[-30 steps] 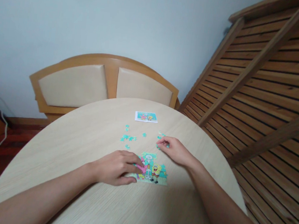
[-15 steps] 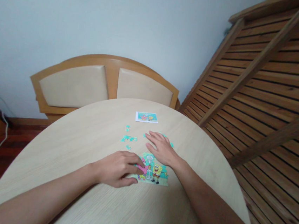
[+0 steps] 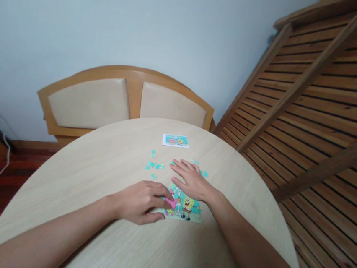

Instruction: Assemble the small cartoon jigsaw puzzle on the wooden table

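Note:
A partly joined jigsaw puzzle [image 3: 187,213] with cartoon figures lies flat near the middle of the table. My left hand [image 3: 146,201] rests over its left edge, fingers bent a little and apart, thumb low. My right hand [image 3: 190,178] hovers or lies palm down across the puzzle's upper part, fingers spread; whether it touches is unclear. Just at its fingertips a small turquoise puzzle piece [image 3: 172,163] is partly covered. Loose turquoise pieces [image 3: 152,165] are scattered left of this hand, and others [image 3: 204,173] show to its right.
Beyond the pieces lies a small picture card [image 3: 176,140] with matching cartoon figures. All of this is on a round wooden table [image 3: 107,156]. A padded headboard-like panel [image 3: 89,102] stands behind it against the wall, and a slatted wooden frame [image 3: 320,101] leans at the right.
My right hand has shifted slightly left and towards me, covering more of the puzzle's top and baring pieces on the right. The left hand has stayed in place.

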### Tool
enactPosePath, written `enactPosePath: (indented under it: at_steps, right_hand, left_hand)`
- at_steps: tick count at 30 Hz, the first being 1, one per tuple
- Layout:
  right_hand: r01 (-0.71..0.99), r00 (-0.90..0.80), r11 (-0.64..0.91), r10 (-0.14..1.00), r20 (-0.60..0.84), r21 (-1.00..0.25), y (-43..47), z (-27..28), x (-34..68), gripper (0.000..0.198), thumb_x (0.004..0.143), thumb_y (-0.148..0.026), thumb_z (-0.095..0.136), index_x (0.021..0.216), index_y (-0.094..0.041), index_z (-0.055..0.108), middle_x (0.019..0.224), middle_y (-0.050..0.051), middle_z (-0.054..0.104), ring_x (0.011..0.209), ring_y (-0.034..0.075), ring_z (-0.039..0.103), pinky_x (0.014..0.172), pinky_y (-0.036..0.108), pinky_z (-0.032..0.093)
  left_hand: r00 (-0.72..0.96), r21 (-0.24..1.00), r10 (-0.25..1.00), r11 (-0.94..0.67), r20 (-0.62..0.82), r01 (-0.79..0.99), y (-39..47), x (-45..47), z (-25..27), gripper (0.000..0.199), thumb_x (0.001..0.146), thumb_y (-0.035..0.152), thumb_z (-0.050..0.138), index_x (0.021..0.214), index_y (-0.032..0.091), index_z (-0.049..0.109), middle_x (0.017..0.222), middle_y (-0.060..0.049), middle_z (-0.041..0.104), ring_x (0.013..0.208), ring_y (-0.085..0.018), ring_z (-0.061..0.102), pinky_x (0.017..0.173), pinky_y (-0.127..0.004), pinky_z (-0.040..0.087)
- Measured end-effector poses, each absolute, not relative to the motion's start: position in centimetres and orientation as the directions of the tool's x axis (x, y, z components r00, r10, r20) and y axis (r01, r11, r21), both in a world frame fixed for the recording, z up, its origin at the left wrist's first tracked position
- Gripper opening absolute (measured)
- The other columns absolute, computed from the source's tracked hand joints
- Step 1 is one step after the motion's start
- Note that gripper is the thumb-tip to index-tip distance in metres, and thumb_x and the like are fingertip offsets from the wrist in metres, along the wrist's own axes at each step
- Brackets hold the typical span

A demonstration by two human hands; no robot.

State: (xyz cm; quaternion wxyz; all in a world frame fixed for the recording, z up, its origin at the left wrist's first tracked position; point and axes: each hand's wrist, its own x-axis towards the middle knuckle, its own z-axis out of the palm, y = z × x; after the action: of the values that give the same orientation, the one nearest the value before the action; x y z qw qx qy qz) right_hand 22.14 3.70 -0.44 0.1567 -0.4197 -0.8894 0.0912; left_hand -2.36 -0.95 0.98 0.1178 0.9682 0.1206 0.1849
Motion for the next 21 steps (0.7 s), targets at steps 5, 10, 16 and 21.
enactPosePath:
  at_steps: [5, 10, 16, 21]
  right_hand:
    - [0.703, -0.606, 0.643, 0.765, 0.217, -0.303, 3.7, -0.3, 22.1, 0.056, 0.100, -0.051, 0.047, 0.149, -0.025, 0.045, 0.153, 0.011, 0.048, 0.143, 0.031, 0.038, 0.116, 0.054, 0.023]
    - [0.668, -0.597, 0.681, 0.731, 0.332, -0.300, 3.8, 0.0, 22.9, 0.030, 0.100, -0.040, 0.054, 0.123, -0.025, 0.067, 0.126, 0.009, 0.068, 0.121, 0.024, 0.058, 0.109, 0.046, 0.031]
    - [0.643, -0.529, 0.656, 0.754, 0.390, -0.395, 4.5, -0.9, 23.8, 0.012, 0.095, -0.027, 0.063, 0.101, -0.024, 0.073, 0.114, 0.006, 0.071, 0.108, 0.020, 0.064, 0.096, 0.038, 0.042]
    - [0.678, -0.470, 0.608, 0.790, 0.393, -0.412, 4.6, -1.0, 23.8, 0.021, 0.091, -0.030, 0.068, 0.111, -0.023, 0.070, 0.113, 0.006, 0.073, 0.108, 0.023, 0.064, 0.097, 0.040, 0.044]
  left_hand:
    - [0.901, 0.266, 0.273, -0.946, 0.338, 0.187, -1.0, -2.4, 1.0, 0.031, 0.095, 0.032, 0.056, 0.123, 0.022, 0.063, 0.122, -0.011, 0.068, 0.112, -0.025, 0.065, 0.099, -0.041, 0.053]
    - [0.900, 0.276, 0.282, -0.941, 0.332, 0.193, -1.1, -2.4, 1.0, 0.030, 0.094, 0.030, 0.057, 0.122, 0.022, 0.063, 0.124, -0.010, 0.067, 0.113, -0.025, 0.064, 0.099, -0.041, 0.053]
    - [0.904, 0.278, 0.278, -0.942, 0.324, 0.190, -1.1, -2.3, 1.4, 0.029, 0.094, 0.030, 0.057, 0.120, 0.021, 0.064, 0.123, -0.010, 0.068, 0.113, -0.025, 0.064, 0.099, -0.041, 0.053]
    - [0.910, 0.272, 0.280, -0.942, 0.305, 0.199, -1.0, -2.5, 1.3, 0.030, 0.093, 0.031, 0.058, 0.122, 0.022, 0.063, 0.124, -0.009, 0.067, 0.114, -0.025, 0.063, 0.100, -0.042, 0.052]
